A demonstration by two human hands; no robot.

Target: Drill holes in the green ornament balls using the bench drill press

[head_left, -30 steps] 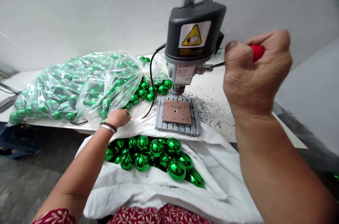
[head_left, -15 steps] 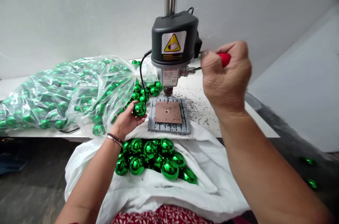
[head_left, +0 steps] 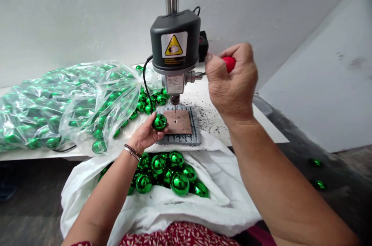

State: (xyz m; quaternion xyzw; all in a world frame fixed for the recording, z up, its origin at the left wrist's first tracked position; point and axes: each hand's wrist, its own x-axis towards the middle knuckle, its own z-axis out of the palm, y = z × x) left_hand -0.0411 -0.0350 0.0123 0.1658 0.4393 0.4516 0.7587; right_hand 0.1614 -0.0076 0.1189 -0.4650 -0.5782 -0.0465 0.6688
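Note:
My left hand (head_left: 145, 134) is closed round a shiny green Christmas bauble (head_left: 159, 122), thumb on its left side. The bauble is at the left edge of a brown square board (head_left: 184, 123) with a small hole in its middle. That board lies on the slotted grey base (head_left: 196, 131) of a small drill press (head_left: 176, 40). Its thin drill bit (head_left: 175, 108) points down above the board, apart from the bauble. My right hand (head_left: 235, 87) is wrapped round the red knob (head_left: 230, 63) of the press's feed lever, right of the motor housing.
A clear plastic bag (head_left: 43, 98) full of green baubles covers the table's left side, with loose ones near its mouth. Several baubles (head_left: 179, 183) rest on white cloth (head_left: 162, 211) over my lap. Dark shavings (head_left: 200, 112) litter the white table. Two baubles (head_left: 318, 184) lie on the floor at right.
My left hand has carried the bauble rightward, from beside the press base to the board's left edge. My right hand keeps its grip on the knob. The whole view has shifted slightly.

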